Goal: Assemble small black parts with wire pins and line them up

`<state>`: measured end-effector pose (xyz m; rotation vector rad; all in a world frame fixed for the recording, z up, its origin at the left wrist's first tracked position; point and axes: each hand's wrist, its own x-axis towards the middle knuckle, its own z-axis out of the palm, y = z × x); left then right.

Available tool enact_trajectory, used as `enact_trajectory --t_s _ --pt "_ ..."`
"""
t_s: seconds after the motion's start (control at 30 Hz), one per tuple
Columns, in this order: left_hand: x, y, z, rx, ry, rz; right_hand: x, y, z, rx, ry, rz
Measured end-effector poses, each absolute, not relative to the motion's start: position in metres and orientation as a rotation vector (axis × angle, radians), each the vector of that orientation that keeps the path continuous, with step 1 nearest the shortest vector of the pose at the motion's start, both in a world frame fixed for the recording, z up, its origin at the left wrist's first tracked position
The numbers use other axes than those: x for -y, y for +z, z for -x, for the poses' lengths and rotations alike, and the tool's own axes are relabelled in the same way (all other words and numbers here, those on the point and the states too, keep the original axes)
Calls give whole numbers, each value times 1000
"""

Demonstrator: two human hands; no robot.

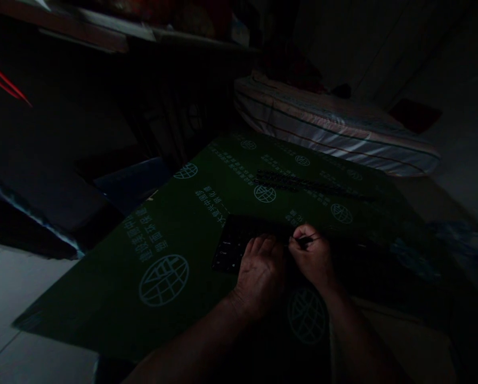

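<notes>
A black keyboard [227,250] lies flat on the green board in front of me, its left end showing best in the dim light. My left hand [261,269] rests palm down on it, fingers reaching over the keys. Beside it, at the keyboard's right part, my right hand [310,253] is closed in a pinch. A thin dark tool [311,237] sticks out between its thumb and fingers; its exact kind is too dark to make out. The hands and deep shadow hide much of the keyboard.
The green board [103,304] carries white globe prints. Farther back lie several long black strips [278,178], perhaps keyboards. Crumpled clear plastic [416,261] is at the right. A mattress [334,122] stands beyond the board, and a blue panel [132,184] at the left.
</notes>
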<state>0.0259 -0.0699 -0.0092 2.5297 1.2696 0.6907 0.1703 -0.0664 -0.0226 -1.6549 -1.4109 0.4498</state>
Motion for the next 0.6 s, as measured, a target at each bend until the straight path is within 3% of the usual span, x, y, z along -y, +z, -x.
enact_trajectory --t_s 0.6 --pt "57 -9 -40 -1325 673 -2449 62 -30 -169 1170 574 1505"
